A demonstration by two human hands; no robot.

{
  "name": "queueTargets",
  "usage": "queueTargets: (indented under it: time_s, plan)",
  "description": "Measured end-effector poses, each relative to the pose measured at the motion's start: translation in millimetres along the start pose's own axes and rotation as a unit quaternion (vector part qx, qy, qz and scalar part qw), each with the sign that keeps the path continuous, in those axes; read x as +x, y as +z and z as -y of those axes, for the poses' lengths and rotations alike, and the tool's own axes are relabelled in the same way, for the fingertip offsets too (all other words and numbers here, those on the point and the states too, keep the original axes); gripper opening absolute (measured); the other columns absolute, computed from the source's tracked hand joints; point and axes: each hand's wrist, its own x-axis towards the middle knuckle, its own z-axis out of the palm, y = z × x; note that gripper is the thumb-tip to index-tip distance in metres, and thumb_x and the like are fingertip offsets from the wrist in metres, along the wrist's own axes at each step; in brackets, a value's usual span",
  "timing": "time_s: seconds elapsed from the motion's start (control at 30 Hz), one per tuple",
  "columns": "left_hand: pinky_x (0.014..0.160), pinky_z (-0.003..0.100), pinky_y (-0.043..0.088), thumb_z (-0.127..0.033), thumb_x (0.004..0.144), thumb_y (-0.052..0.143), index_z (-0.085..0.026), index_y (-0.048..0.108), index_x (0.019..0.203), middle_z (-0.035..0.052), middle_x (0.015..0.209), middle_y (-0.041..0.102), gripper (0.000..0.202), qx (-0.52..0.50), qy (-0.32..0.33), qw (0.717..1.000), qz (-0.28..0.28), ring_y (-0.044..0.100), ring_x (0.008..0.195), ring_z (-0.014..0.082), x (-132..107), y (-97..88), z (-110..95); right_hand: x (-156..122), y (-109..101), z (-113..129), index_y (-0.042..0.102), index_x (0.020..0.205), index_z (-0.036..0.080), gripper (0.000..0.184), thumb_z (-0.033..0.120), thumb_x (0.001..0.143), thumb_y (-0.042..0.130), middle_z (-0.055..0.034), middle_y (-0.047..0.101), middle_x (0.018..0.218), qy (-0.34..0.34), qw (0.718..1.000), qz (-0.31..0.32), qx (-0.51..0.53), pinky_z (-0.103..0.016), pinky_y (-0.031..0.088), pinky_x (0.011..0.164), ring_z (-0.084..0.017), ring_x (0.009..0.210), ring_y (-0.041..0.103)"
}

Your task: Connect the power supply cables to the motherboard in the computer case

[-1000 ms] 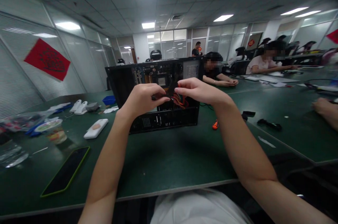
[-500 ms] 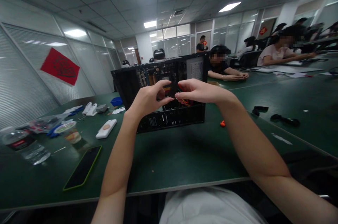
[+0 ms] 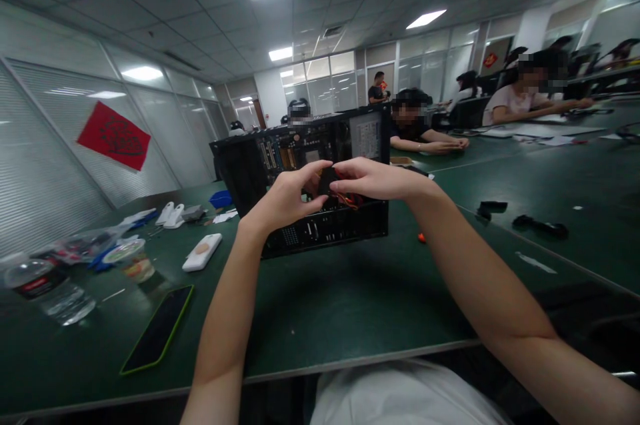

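An open black computer case [image 3: 327, 228] stands on the table, its circuit board [image 3: 287, 155] facing me. In front of the board, my left hand [image 3: 287, 201] is curved, thumb and forefinger pinched around a dark piece [image 3: 327, 179] that I cannot make out. My right hand [image 3: 375, 178] faces it from the other side, fingers closed by a bundle of red, orange and yellow wires [image 3: 350, 199]. The fingertips of both hands nearly meet at the dark piece. A metal power supply with a label [image 3: 367, 138] sits in the case's upper right corner.
On the left lie a phone [image 3: 159, 330], a white power bank [image 3: 203, 251], a water bottle [image 3: 53, 291], a plastic cup [image 3: 131, 261] and a blue tray [image 3: 221, 199]. Black straps [image 3: 540, 226] lie on the right. A co-worker [image 3: 413, 121] sits behind the case.
Both hands have shifted slightly lower in view, and their fingertips have come closer together around the dark piece. The case stands in the same place; the view has tilted a little.
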Motion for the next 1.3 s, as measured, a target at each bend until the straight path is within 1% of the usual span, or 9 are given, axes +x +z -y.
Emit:
queueTargets:
  time_s: [0.17, 0.3, 0.43, 0.6, 0.77, 0.87, 1.03, 1.2, 1.3]
  plan:
    - [0.075, 0.023, 0.051, -0.021, 0.085, 0.070, -0.017, 0.052, 0.139, 0.0006, 0.088, 0.069, 0.057, 0.007, -0.006, 1.000, 0.007, 0.065, 0.078, 0.0122, -1.4, -0.8, 2.7, 1.3, 1.5, -3.3, 0.064, 0.092, 0.015, 0.025, 0.039, 0.090, 0.058, -0.0013, 0.065, 0.076, 0.003, 1.000, 0.010, -0.008, -0.025, 0.043, 0.059, -0.014, 0.067, 0.057]
    - [0.069, 0.021, 0.049, -0.023, 0.085, 0.069, -0.017, 0.053, 0.138, -0.0015, 0.081, 0.069, 0.056, 0.024, 0.007, 0.999, 0.028, 0.064, 0.071, 0.0109, -2.0, -0.1, 3.4, 1.3, 3.9, -1.4, 0.065, 0.101, 0.015, 0.030, 0.041, 0.086, 0.064, -0.0033, 0.069, 0.085, -0.001, 0.999, 0.029, -0.034, -0.026, 0.045, 0.061, -0.016, 0.072, 0.061]
    - [0.063, 0.020, 0.045, -0.023, 0.085, 0.069, -0.017, 0.056, 0.135, -0.0026, 0.075, 0.067, 0.052, 0.047, 0.004, 0.997, 0.058, 0.061, 0.064, 0.0105, -1.0, 0.2, -0.8, 1.3, 6.2, -1.6, 0.064, 0.091, 0.017, 0.021, 0.037, 0.085, 0.064, -0.0027, 0.068, 0.078, 0.033, 0.997, 0.040, -0.052, -0.025, 0.043, 0.054, -0.016, 0.064, 0.061]
    - [0.064, 0.022, 0.046, -0.023, 0.086, 0.068, -0.018, 0.056, 0.135, -0.0008, 0.077, 0.069, 0.051, 0.034, -0.005, 0.996, 0.080, 0.063, 0.065, 0.0121, 0.4, 3.4, -3.1, 3.0, 3.2, -9.1, 0.066, 0.082, 0.018, 0.016, 0.034, 0.082, 0.067, -0.0027, 0.068, 0.074, 0.033, 0.997, 0.048, -0.056, -0.025, 0.042, 0.054, -0.016, 0.064, 0.060]
    - [0.066, 0.022, 0.047, -0.021, 0.085, 0.069, -0.016, 0.052, 0.140, -0.0020, 0.077, 0.068, 0.058, 0.017, -0.027, 0.997, 0.076, 0.062, 0.067, 0.0114, 1.8, 4.7, -1.7, 4.5, -2.5, -13.6, 0.066, 0.083, 0.017, 0.024, 0.041, 0.086, 0.063, -0.0023, 0.067, 0.073, 0.036, 0.997, 0.064, -0.039, -0.025, 0.042, 0.056, -0.015, 0.065, 0.058]
    - [0.066, 0.022, 0.047, -0.021, 0.084, 0.070, -0.014, 0.053, 0.139, -0.0026, 0.076, 0.067, 0.059, 0.007, -0.030, 0.996, 0.081, 0.061, 0.067, 0.0111, 2.3, 4.1, 0.0, 5.7, -2.4, -15.9, 0.066, 0.082, 0.017, 0.029, 0.045, 0.088, 0.061, -0.0022, 0.067, 0.074, 0.032, 0.997, 0.073, -0.023, -0.025, 0.044, 0.058, -0.015, 0.066, 0.058]
    - [0.065, 0.022, 0.047, -0.022, 0.083, 0.072, -0.014, 0.055, 0.137, -0.0032, 0.075, 0.065, 0.057, -0.009, -0.029, 0.997, 0.066, 0.060, 0.065, 0.0109, 2.7, 5.1, 2.2, 7.0, -0.5, -21.5, 0.065, 0.084, 0.015, 0.035, 0.049, 0.091, 0.059, -0.0019, 0.066, 0.075, 0.029, 0.996, 0.077, -0.017, -0.023, 0.043, 0.057, -0.013, 0.066, 0.057]
    - [0.063, 0.022, 0.046, -0.024, 0.084, 0.070, -0.016, 0.055, 0.137, -0.0031, 0.074, 0.065, 0.056, -0.002, -0.020, 0.998, 0.055, 0.060, 0.064, 0.0117, 2.1, 6.6, 5.4, 7.2, 0.1, -24.0, 0.065, 0.095, 0.015, 0.035, 0.049, 0.088, 0.064, -0.0024, 0.069, 0.082, 0.017, 0.996, 0.089, 0.006, -0.023, 0.045, 0.056, -0.013, 0.067, 0.060]
    - [0.064, 0.023, 0.046, -0.026, 0.084, 0.071, -0.016, 0.056, 0.136, -0.0023, 0.074, 0.066, 0.055, 0.020, -0.010, 0.998, 0.056, 0.061, 0.064, 0.0120, 0.9, 6.2, 8.3, 9.7, 3.0, -24.6, 0.064, 0.097, 0.015, 0.030, 0.044, 0.087, 0.065, -0.0022, 0.070, 0.083, 0.021, 0.996, 0.087, 0.022, -0.024, 0.046, 0.056, -0.014, 0.066, 0.061]
